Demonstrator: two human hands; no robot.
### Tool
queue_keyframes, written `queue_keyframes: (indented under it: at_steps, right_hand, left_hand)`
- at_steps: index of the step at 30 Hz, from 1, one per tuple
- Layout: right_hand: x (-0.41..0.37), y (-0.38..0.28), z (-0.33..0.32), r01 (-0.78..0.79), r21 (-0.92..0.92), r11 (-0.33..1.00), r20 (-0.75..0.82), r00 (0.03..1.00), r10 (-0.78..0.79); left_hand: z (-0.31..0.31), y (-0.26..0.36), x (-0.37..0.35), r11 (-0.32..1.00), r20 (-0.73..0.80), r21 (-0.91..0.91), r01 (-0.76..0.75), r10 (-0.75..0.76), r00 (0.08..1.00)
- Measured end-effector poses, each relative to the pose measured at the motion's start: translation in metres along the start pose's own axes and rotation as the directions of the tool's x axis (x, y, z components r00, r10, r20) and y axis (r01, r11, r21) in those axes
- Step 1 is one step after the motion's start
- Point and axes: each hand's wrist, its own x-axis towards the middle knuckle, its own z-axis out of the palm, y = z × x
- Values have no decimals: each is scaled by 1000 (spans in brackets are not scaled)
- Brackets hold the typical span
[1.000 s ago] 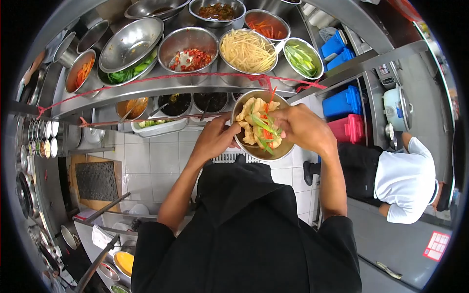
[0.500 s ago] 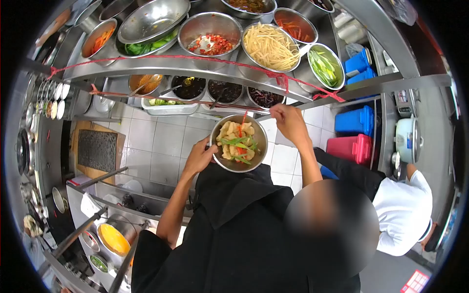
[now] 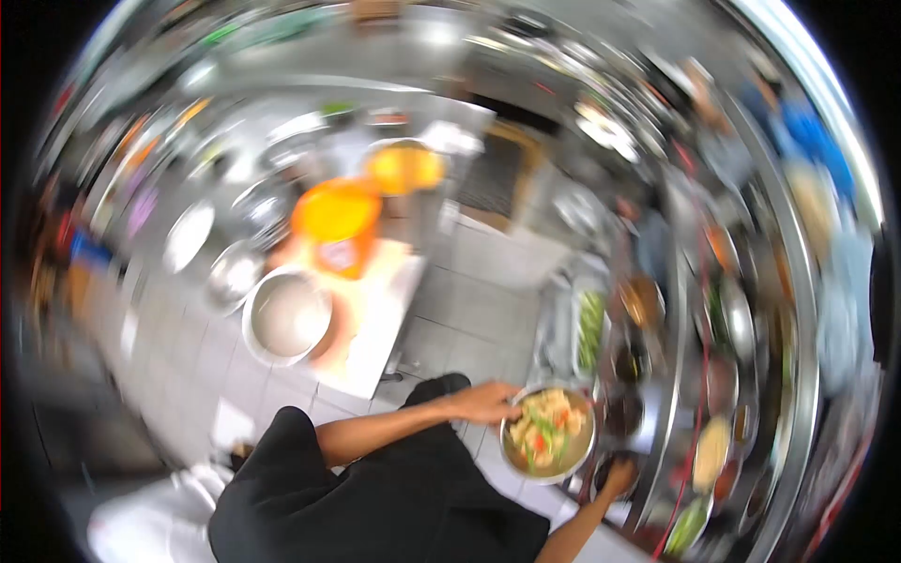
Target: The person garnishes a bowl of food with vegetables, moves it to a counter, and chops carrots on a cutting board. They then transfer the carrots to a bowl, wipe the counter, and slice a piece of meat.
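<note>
Steel bowl (image 3: 585,443), round and shiny, sits at 5 o'clock in the view, just in front of a black-clad torso (image 3: 394,507). It holds pale, lumpy fried pieces (image 3: 542,418) mixed with thin green and red strips. The left hand (image 3: 488,403) closes on the bowl's rim at its 10 o'clock edge, fingers curled over the metal, with the bare forearm running back toward 8 o'clock. The right hand (image 3: 619,477) is at the bowl's 4 o'clock side, close to a dark round dish on the lower shelf. It is too blurred to tell how far it is open or whether it has hold of anything.

Beneath the bowl lies a floor (image 3: 469,319) of pale square tiles. At 3 o'clock stands a curved steel rack (image 3: 678,310) crowded with small round bowls, and a long tray of green strips (image 3: 589,328) sits at its near edge. Toward 10 o'clock a white flat-topped counter (image 3: 375,328) carries 1 wide, shallow steel basin (image 3: 286,324) and an orange tub (image 3: 336,220). Farther off, near 12 o'clock, are a pot of smooth yellow liquid (image 3: 405,169) and a dark ribbed mat (image 3: 493,178), both heavily smeared.
</note>
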Motion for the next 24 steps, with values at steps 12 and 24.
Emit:
queue_keyframes:
  at_steps: [12,24]
  right_hand:
    - [-81,-149,-37,389,210,897,-515,824,-237]
    - [-240,-475,-152,914,405,24,-578,277,-768]
  left_hand:
    - [11,-42,-287,950,-653,-311,29,-236,719]
    - [-45,-124,-468,989,-991,-110,-97,-102,85]
